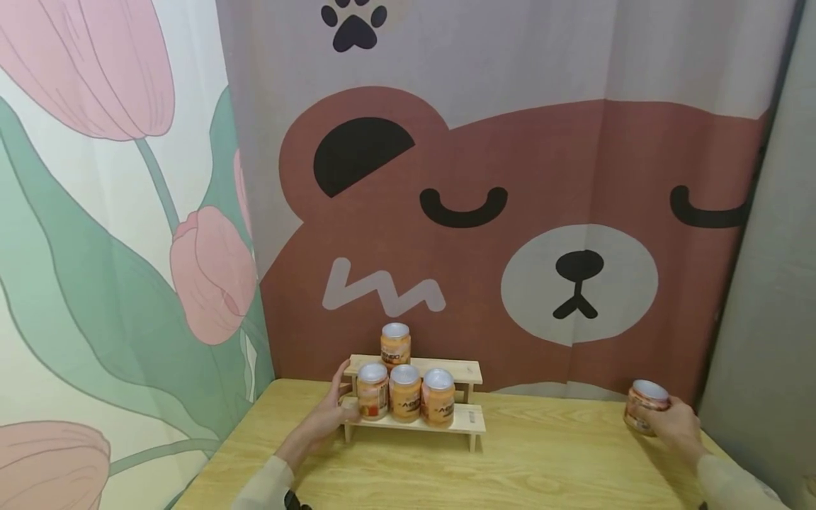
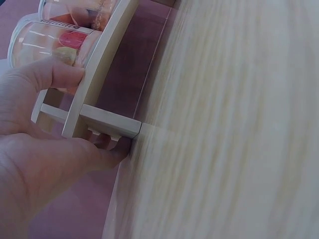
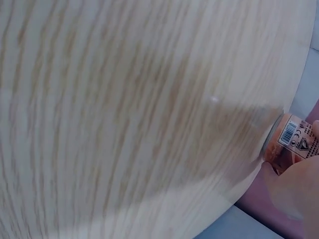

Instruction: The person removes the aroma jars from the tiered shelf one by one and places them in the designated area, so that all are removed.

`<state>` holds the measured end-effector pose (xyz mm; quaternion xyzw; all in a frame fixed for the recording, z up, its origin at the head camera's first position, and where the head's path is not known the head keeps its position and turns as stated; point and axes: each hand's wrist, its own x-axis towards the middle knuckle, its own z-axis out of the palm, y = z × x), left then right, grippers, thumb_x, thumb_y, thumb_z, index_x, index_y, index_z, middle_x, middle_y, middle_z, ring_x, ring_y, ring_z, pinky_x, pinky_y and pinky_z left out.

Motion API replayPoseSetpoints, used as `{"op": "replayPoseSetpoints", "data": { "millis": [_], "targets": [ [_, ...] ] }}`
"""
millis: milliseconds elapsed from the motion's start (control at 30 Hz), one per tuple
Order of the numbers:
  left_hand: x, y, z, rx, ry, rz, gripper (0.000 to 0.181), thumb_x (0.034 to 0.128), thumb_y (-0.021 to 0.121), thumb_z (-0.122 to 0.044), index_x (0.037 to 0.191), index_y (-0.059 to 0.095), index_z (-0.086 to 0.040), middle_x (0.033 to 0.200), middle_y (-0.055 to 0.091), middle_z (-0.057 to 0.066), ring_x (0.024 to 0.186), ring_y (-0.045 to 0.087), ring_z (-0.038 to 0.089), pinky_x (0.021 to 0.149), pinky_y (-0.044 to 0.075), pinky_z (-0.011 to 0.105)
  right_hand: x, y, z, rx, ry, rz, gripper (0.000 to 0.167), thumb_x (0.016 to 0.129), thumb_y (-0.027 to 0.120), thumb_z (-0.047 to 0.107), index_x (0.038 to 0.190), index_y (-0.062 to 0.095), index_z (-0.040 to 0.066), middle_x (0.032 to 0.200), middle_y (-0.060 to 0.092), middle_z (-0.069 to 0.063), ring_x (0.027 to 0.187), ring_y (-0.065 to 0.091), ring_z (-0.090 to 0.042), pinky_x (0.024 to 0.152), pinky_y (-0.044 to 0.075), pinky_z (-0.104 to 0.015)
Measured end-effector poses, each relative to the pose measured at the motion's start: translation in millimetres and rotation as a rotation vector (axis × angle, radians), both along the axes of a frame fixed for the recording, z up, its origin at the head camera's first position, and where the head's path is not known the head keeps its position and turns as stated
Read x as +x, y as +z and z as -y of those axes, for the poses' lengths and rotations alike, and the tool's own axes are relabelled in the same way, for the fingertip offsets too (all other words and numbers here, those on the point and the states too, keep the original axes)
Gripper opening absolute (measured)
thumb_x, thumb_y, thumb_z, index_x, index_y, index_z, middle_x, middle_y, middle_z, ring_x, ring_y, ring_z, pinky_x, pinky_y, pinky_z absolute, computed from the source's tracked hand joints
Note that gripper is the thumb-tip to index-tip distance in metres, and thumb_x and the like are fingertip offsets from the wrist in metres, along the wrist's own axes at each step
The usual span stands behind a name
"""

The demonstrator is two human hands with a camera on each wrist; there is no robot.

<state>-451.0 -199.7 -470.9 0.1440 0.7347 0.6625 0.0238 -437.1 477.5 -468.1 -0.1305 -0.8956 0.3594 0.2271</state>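
Note:
A two-step wooden rack (image 1: 468,419) stands at the table's back, left of centre. Three orange cans with silver lids, among them the middle can (image 1: 405,394), line its lower step; another can (image 1: 396,344) is on the upper step. My left hand (image 1: 328,414) grips the rack's left end, thumb by the lower step beside the leftmost can (image 2: 50,42); in the left wrist view its fingers (image 2: 119,148) curl under the end. At the far right, my right hand (image 1: 681,427) holds an upright can (image 1: 639,401), also partly seen in the right wrist view (image 3: 294,139).
The wood-grain table (image 1: 542,453) reaches up to a curtain (image 1: 472,283) with a bear print behind it. A tulip-print curtain (image 1: 127,283) hangs at the left, and a grey curtain (image 1: 778,319) at the right.

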Motion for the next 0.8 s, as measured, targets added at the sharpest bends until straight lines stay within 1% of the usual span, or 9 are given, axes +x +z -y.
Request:
{"op": "replayPoseSetpoints", "data": {
  "millis": [167, 233, 367, 467, 567, 800],
  "targets": [
    [-1.9, -0.6, -0.1, 0.004, -0.007, -0.002, 0.124, 0.0739, 0.070, 0.008, 0.163, -0.003, -0.037, 0.160, 0.003, 0.033, 0.147, 0.008, 0.050, 0.103, 0.025, 0.073, 3.1, 6.2, -3.5, -0.008, 0.052, 0.045, 0.085, 0.089, 0.075, 0.039, 0.134, 0.037, -0.023, 0.127, 0.048, -0.045, 0.110, 0.045, -0.061, 0.092, 0.035, -0.064],
    [-2.0, -0.5, -0.2, 0.006, -0.009, -0.004, 0.124, 0.0737, 0.070, 0.008, 0.163, -0.003, -0.036, 0.160, 0.003, 0.032, 0.147, 0.008, 0.050, 0.103, 0.025, 0.072, 4.3, 11.3, -3.0, -0.005, 0.062, 0.044, 0.087, 0.090, 0.073, 0.041, 0.136, 0.035, -0.023, 0.128, 0.047, -0.046, 0.112, 0.046, -0.061, 0.092, 0.037, -0.063],
    [-1.0, 0.6, -0.4, -0.002, 0.001, -0.010, 0.124, 0.0731, 0.070, 0.008, 0.163, -0.003, -0.035, 0.159, 0.005, 0.032, 0.146, 0.010, 0.050, 0.102, 0.028, 0.070, 6.0, 26.5, 0.6, 0.015, 0.059, 0.021, 0.091, 0.093, 0.069, 0.043, 0.142, 0.030, -0.023, 0.135, 0.042, -0.046, 0.117, 0.045, -0.061, 0.095, 0.040, -0.063],
    [-0.4, 1.3, -0.7, -0.008, 0.009, -0.012, 0.124, 0.0729, 0.070, 0.009, 0.163, -0.003, -0.035, 0.159, 0.007, 0.033, 0.146, 0.011, 0.050, 0.101, 0.030, 0.068, 7.2, 40.3, 5.3, 0.012, 0.069, -0.004, 0.089, 0.096, 0.066, 0.042, 0.145, 0.028, -0.022, 0.139, 0.038, -0.045, 0.122, 0.042, -0.061, 0.098, 0.037, -0.063],
    [-0.5, 0.8, -0.6, -0.011, 0.011, -0.012, 0.124, 0.0725, 0.070, 0.009, 0.163, -0.003, -0.034, 0.159, 0.007, 0.032, 0.146, 0.011, 0.050, 0.100, 0.031, 0.067, 8.9, 52.8, 12.6, 0.022, 0.095, -0.035, 0.088, 0.097, 0.063, 0.046, 0.146, 0.031, -0.020, 0.142, 0.039, -0.043, 0.124, 0.042, -0.060, 0.097, 0.037, -0.064],
    [-1.8, -0.9, -1.4, -0.017, 0.002, -0.020, 0.124, 0.0735, 0.070, 0.009, 0.163, -0.004, -0.035, 0.160, 0.003, 0.033, 0.147, 0.009, 0.050, 0.101, 0.030, 0.070, 12.1, 75.6, 42.8, 0.074, 0.155, -0.162, 0.075, 0.098, 0.063, 0.047, 0.140, 0.046, -0.013, 0.135, 0.052, -0.036, 0.117, 0.052, -0.054, 0.090, 0.043, -0.061]
  ]
}}
